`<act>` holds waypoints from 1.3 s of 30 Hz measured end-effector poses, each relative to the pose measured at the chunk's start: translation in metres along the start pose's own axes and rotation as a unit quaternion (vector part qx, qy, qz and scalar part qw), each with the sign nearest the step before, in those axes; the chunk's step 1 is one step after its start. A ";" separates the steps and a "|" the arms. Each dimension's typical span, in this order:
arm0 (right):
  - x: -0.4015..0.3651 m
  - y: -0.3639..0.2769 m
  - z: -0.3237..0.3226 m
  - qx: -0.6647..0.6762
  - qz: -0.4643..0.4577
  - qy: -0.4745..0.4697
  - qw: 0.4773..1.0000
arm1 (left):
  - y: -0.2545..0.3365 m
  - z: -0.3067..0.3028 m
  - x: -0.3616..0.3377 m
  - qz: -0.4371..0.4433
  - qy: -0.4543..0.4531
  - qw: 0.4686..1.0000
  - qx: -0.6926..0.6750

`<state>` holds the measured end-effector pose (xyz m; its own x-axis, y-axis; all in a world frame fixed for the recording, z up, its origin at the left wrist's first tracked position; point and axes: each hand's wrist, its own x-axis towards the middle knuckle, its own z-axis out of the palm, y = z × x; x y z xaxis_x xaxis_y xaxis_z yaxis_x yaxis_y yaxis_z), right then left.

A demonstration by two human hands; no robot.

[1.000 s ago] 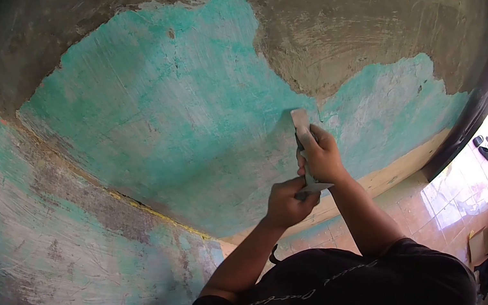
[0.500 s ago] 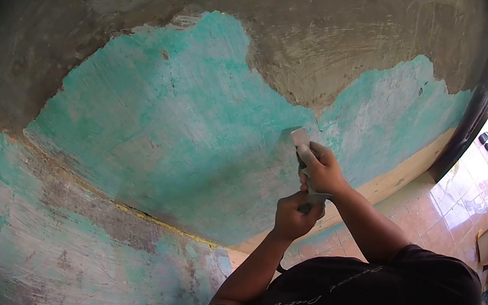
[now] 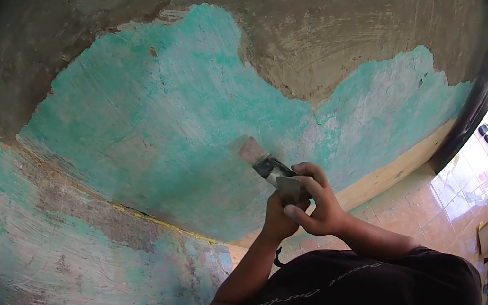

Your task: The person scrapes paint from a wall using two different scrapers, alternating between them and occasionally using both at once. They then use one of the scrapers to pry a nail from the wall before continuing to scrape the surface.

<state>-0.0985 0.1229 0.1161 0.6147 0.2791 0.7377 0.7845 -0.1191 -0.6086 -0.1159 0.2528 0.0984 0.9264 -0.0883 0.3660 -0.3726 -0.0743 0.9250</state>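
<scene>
Metal in hand: holding a tilted scraper (image 3: 251, 150) and second blade (image 3: 290, 189) above the lower edge of the wall (image 3: 187, 123), with bent fingers on the right hand (image 3: 325, 210); cannot tell on the left hand (image 3: 277, 220).

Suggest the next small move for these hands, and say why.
I would probably ease the hands apart slightly to free the blades: the left hand and right hand are bunched together, and the flat grey blade seems to overlap the lower end of the scraper in this view.
</scene>
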 end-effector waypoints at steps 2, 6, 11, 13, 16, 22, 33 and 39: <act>-0.003 -0.003 -0.001 0.035 0.022 0.028 0.999 | 0.000 -0.002 0.001 -0.034 -0.055 0.998 -0.015; 0.002 -0.002 -0.005 0.099 0.046 0.076 0.991 | 0.011 0.006 0.007 0.007 -0.096 0.993 -0.070; -0.012 -0.001 -0.006 0.371 0.173 0.145 0.901 | -0.003 0.001 0.008 -0.058 -0.120 0.969 -0.207; -0.011 0.007 -0.008 0.385 0.193 0.219 0.875 | -0.009 0.005 0.010 -0.076 -0.059 0.976 -0.197; 0.006 0.002 -0.025 0.438 0.259 0.302 0.806 | -0.017 0.008 0.014 -0.028 -0.016 0.987 -0.160; 0.035 0.026 -0.059 0.431 0.234 0.338 0.803 | -0.001 0.027 0.021 0.110 -0.145 0.958 0.223; 0.001 0.044 -0.058 0.465 0.370 0.139 0.793 | -0.037 0.038 0.009 0.048 -0.149 0.984 0.086; -0.001 0.037 -0.086 0.407 0.418 0.051 0.811 | -0.030 0.023 0.005 0.028 -0.176 0.974 0.138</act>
<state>-0.0627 0.0359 0.1181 0.9397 0.3400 -0.0370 -0.1984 0.4537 -0.8688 -0.1012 0.2321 0.0703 0.8459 -0.4314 0.3135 -0.4683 -0.3196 0.8238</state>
